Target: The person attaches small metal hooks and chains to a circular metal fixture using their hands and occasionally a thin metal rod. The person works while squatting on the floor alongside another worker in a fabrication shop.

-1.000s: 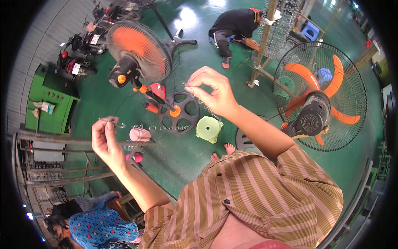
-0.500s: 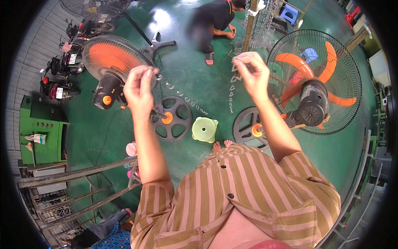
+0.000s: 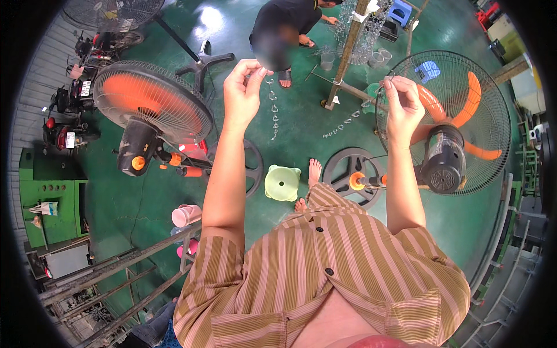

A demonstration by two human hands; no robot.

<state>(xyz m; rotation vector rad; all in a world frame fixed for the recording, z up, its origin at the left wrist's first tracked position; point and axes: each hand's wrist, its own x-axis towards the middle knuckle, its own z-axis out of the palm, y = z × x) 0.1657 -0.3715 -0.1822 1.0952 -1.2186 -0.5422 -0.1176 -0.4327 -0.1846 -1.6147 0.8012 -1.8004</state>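
Note:
High in front of me, my left hand (image 3: 243, 90) is closed, thumb and fingertips pinched on the top of a strand of small clear pieces (image 3: 274, 108). This strand hangs almost straight down. Farther right, my right hand (image 3: 403, 107) pinches the end of another strand of clear pieces (image 3: 347, 121), which slants down and to the left. The pieces look like small rounded links; their material and the thread between them are too fine to make out. Whether the two strands join I cannot tell.
Black fans with orange blades stand left (image 3: 145, 95) and right (image 3: 473, 127). A pale green stool (image 3: 282, 182) is near my feet. A co-worker in dark clothes (image 3: 284, 20) bends ahead, beside a wooden post (image 3: 350, 52) hung with clear strands. A metal frame (image 3: 125, 261) lies at lower left.
Both my hands have moved right in the view. The left strand, slanted before, now hangs nearly straight; the right one now slants leftward. One of my feet has stepped forward.

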